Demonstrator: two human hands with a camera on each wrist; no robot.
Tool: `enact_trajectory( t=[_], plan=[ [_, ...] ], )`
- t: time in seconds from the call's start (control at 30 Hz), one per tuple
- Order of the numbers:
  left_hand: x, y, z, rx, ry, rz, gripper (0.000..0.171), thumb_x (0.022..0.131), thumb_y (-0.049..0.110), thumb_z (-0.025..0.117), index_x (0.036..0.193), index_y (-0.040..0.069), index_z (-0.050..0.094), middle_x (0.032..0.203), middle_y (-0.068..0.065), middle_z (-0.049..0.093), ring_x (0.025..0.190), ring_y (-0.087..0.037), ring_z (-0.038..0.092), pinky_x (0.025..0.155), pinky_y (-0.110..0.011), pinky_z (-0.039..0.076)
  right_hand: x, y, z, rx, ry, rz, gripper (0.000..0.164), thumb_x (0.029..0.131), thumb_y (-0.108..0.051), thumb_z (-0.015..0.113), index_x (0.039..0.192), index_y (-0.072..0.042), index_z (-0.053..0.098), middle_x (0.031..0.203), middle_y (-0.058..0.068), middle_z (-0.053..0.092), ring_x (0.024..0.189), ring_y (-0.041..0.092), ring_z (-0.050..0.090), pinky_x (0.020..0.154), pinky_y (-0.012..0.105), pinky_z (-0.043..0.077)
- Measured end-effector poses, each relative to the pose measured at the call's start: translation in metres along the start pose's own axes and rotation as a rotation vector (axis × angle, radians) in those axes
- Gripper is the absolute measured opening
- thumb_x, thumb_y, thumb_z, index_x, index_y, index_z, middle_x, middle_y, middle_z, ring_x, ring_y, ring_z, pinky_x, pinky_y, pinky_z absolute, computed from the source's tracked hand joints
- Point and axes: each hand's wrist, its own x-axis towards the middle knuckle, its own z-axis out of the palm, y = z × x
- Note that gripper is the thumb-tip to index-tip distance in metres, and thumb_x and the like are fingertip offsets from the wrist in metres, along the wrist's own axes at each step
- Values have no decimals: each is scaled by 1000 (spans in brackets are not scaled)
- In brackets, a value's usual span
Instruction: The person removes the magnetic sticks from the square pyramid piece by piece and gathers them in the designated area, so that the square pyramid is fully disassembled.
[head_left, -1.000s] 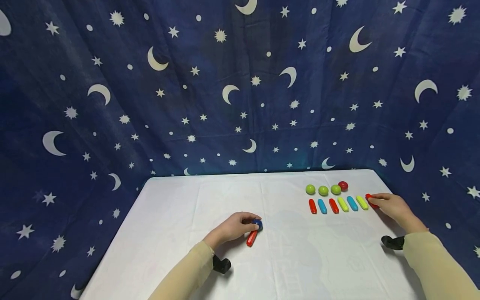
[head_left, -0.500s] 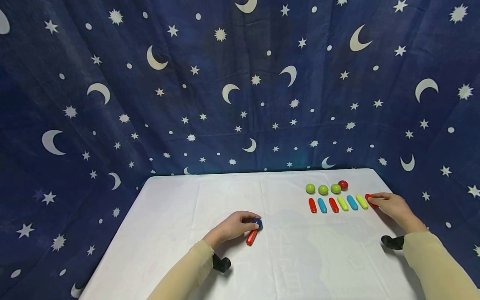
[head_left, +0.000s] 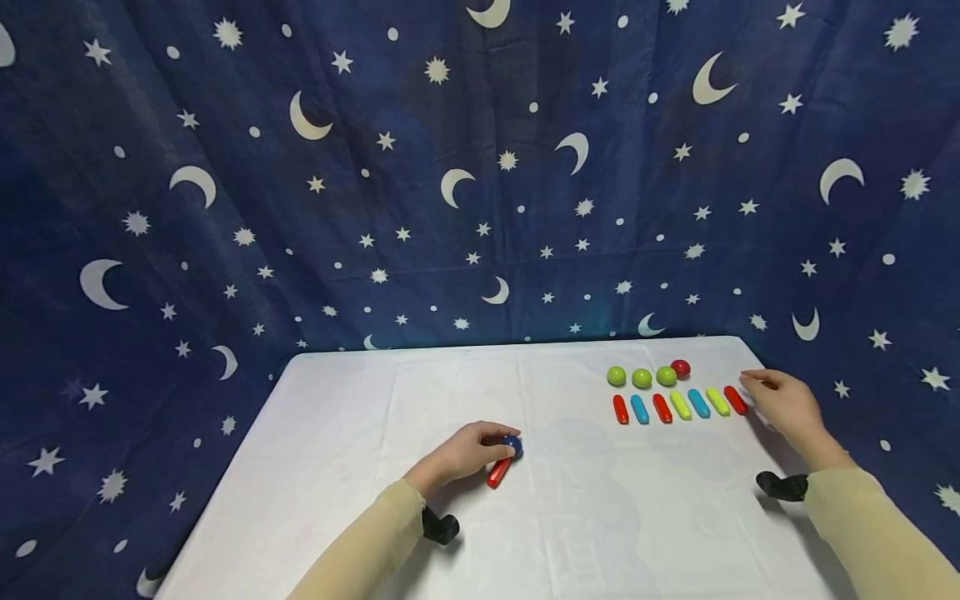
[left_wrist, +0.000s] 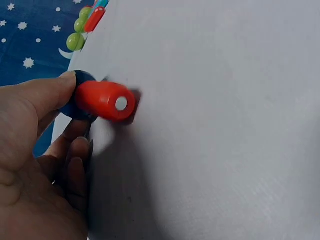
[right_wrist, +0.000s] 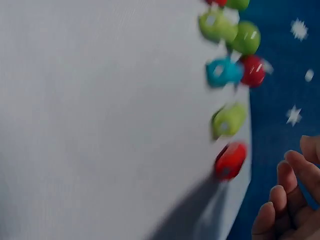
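My left hand (head_left: 465, 452) pinches a dark blue ball (head_left: 513, 445) between thumb and fingers, at the middle of the table. A red toy stick (head_left: 498, 472) touches the ball and points toward me; its round pale end shows in the left wrist view (left_wrist: 121, 103). At the right, my right hand (head_left: 787, 408) hovers just beside the red stick (head_left: 735, 400) that ends a row of sticks. Nothing is between its loosely bent fingers (right_wrist: 295, 165), and the right wrist view shows a gap between them and that red stick (right_wrist: 231, 161).
The row also has red (head_left: 621, 409), blue (head_left: 640, 409) and yellow sticks (head_left: 717, 402). Behind it lie green balls (head_left: 617, 376) and a red ball (head_left: 681, 368). A white cloth covers the table (head_left: 360, 417); a dark blue starry curtain (head_left: 420, 192) hangs at its back edge.
My right hand has let go of the red stick at the row's right end and lifted slightly away. The left hand stays on the blue ball.
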Motion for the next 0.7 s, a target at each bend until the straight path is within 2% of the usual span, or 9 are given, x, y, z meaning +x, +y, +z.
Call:
enact_trajectory(
  t=[0.13, 0.27, 0.4, 0.5, 0.57, 0.7],
  plan=[
    [0, 2, 2, -26, 16, 19, 37, 98, 26, 72, 134, 18, 68, 118, 1, 66, 104, -17, 58, 93, -39, 47, -8, -27, 6, -8, 37, -102, 55, 109, -39, 47, 139, 7, 55, 130, 31, 56, 102, 36, 52, 69, 30, 46],
    [1, 0, 5, -40, 26, 46, 29, 97, 26, 73, 126, 18, 71, 112, 4, 67, 98, -16, 58, 88, -35, 48, -19, -62, 27, 20, -1, -209, 54, 108, -42, 50, 139, 2, 58, 125, 25, 61, 103, 34, 54, 79, 38, 45],
    [-1, -3, 5, -3, 24, 66, 33, 96, 30, 74, 128, 21, 71, 117, 7, 67, 100, -14, 58, 91, -35, 46, -34, -99, 58, 51, -120, -320, 49, 106, -41, 55, 138, -4, 61, 123, 18, 64, 106, 31, 57, 83, 41, 47],
    [-4, -5, 3, 9, 27, 65, 39, 92, 29, 77, 128, 17, 69, 112, 4, 66, 97, -14, 57, 86, -33, 46, -48, -122, 86, 77, -239, -402, 43, 104, -37, 62, 136, -8, 64, 117, 11, 66, 101, 26, 60, 79, 37, 50],
    [-6, -7, 0, 16, 32, 58, 40, 90, 28, 80, 126, 15, 68, 106, 3, 65, 93, -15, 56, 82, -30, 46, -56, -133, 107, 93, -325, -457, 40, 102, -33, 66, 133, -8, 66, 112, 6, 68, 96, 23, 61, 75, 35, 51],
    [-10, -10, -4, 26, 42, 45, 40, 87, 24, 83, 122, 12, 68, 102, 2, 65, 90, -15, 56, 78, -28, 45, -74, -151, 147, 81, -501, -507, 39, 99, -28, 69, 134, -10, 66, 111, 0, 68, 96, 17, 60, 81, 36, 50]
  ],
)
